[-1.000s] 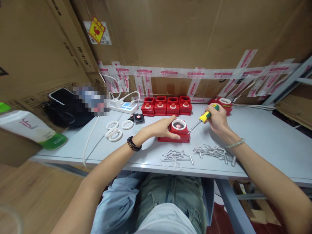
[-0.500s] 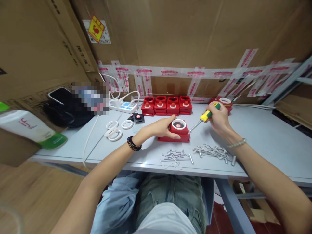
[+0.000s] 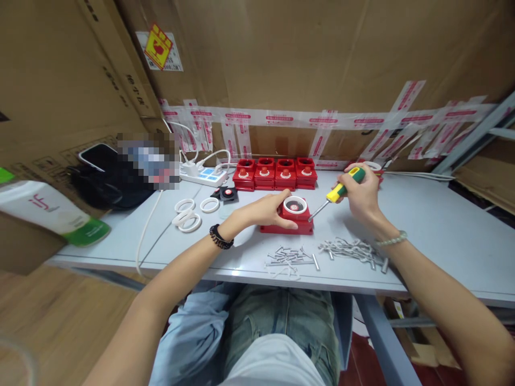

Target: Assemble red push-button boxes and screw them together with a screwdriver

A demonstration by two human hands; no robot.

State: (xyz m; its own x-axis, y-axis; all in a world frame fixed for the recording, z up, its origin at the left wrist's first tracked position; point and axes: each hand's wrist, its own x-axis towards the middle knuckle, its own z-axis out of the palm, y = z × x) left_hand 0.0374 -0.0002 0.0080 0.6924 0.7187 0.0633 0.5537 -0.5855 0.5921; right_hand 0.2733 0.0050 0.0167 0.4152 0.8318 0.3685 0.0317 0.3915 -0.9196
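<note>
My left hand is wrapped round the left side of a red box near the middle of the table. A white ring sits on top of that box around a dark round part. In my right hand is a screwdriver with a yellow and green handle, tilted down to the left. Its tip is at the right side of the red box, by the upper part's corner; whether a screw is there is too small to tell.
Silver screws and small chains lie near the front edge. Several red boxes line the back. White rings, black parts, a power strip and a tube are leftward.
My right hand has moved the screwdriver slightly left and down, bringing its tip against the box's right side. My left hand and the box have stayed put.
</note>
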